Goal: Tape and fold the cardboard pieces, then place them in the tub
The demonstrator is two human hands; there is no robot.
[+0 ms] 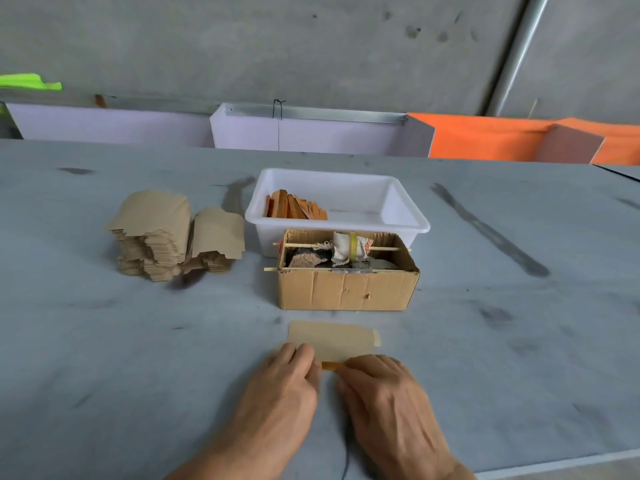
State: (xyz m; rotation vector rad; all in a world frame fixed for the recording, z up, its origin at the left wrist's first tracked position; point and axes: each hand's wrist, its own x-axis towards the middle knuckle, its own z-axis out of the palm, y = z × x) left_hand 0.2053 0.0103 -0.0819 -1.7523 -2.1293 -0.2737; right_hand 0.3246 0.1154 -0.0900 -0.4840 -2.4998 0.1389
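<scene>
A flat tan cardboard piece (330, 338) lies on the grey table in front of me. My left hand (289, 379) rests on its near left corner with curled fingers. My right hand (384, 386) pinches the near edge, where a short yellowish strip of tape (330, 366) shows between the two hands. Beyond stands a brown cardboard box (346, 289) with a tape roll (352, 244) on a wooden stick. Behind it is the white tub (346, 192), holding several folded orange-brown pieces (294, 206) at its left side.
Two stacks of unfolded cardboard pieces (162, 233) stand on the table to the left of the tub. White and orange panels (485, 136) line the far table edge below a concrete wall. The table's near edge (554, 462) runs at the lower right.
</scene>
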